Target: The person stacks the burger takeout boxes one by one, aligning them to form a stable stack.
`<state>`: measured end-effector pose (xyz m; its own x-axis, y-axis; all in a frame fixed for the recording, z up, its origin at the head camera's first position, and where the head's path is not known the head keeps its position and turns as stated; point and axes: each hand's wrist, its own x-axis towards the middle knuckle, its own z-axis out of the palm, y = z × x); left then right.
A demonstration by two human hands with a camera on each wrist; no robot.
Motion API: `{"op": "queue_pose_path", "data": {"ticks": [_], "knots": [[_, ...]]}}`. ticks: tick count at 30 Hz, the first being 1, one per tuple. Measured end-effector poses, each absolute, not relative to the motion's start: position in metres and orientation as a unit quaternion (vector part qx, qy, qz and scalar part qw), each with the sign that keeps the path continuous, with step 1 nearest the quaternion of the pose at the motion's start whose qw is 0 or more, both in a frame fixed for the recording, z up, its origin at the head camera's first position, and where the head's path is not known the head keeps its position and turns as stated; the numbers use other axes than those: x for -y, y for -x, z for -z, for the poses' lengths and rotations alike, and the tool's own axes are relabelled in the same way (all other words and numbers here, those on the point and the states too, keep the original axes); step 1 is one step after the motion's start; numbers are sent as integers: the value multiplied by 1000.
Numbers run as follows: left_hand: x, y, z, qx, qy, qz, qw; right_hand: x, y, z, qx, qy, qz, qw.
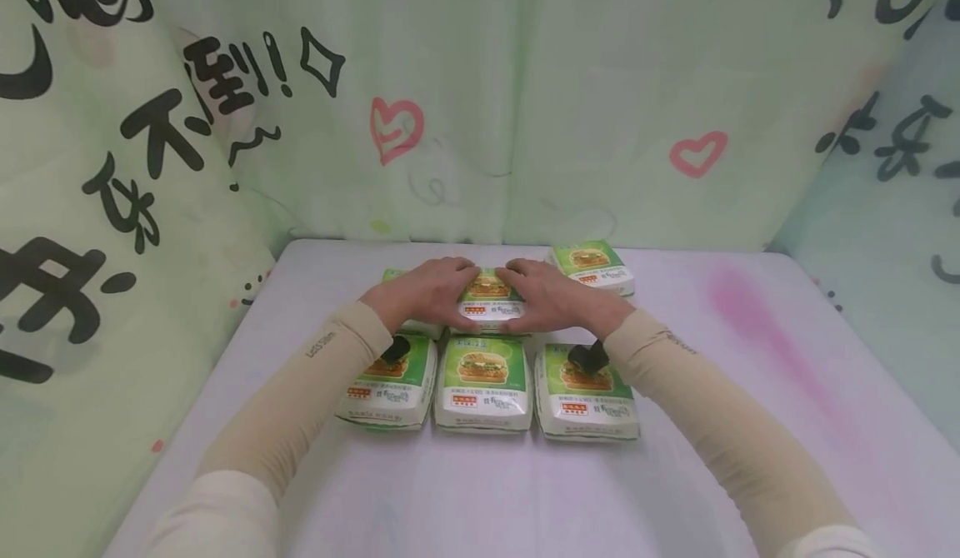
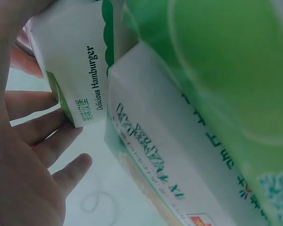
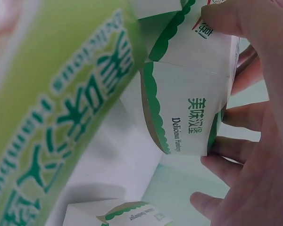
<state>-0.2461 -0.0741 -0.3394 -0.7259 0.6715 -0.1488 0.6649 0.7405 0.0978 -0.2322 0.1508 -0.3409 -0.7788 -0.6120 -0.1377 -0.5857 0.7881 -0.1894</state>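
Both hands hold one green-and-white hamburger box point(image 1: 489, 312) in the back row, one hand at each side. My left hand point(image 1: 431, 291) grips its left side, thumb toward the front. On the opposite side, my right hand point(image 1: 558, 298) grips it the same way. In the left wrist view, fingertips touch the edge of the held box point(image 2: 80, 70), which is printed "Delicious Hamburger". Right-hand fingers likewise meet the box's side point(image 3: 184, 108) in the right wrist view. Whether its underside touches the table is hidden.
Three similar boxes form a front row: left point(image 1: 397, 396), middle point(image 1: 483, 383) and right point(image 1: 588, 408). Behind the left hand, another box point(image 1: 426, 330) is mostly hidden. One more box point(image 1: 600, 268) lies at the back right. Printed curtains point(image 1: 585, 83) surround the white table point(image 1: 480, 491).
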Motion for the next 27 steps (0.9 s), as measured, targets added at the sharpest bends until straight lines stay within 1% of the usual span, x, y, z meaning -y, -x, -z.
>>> {"op": "queue_pose_path", "data": {"ticks": [8, 22, 27], "knots": [[75, 242, 348, -926, -356, -28, 119, -147, 232, 347, -940, 307, 59, 132], [78, 241, 338, -937, -318, -54, 137, -147, 235, 346, -937, 304, 82, 150], [79, 242, 335, -940, -304, -62, 142, -149, 236, 343, -941, 288, 95, 152]]}}
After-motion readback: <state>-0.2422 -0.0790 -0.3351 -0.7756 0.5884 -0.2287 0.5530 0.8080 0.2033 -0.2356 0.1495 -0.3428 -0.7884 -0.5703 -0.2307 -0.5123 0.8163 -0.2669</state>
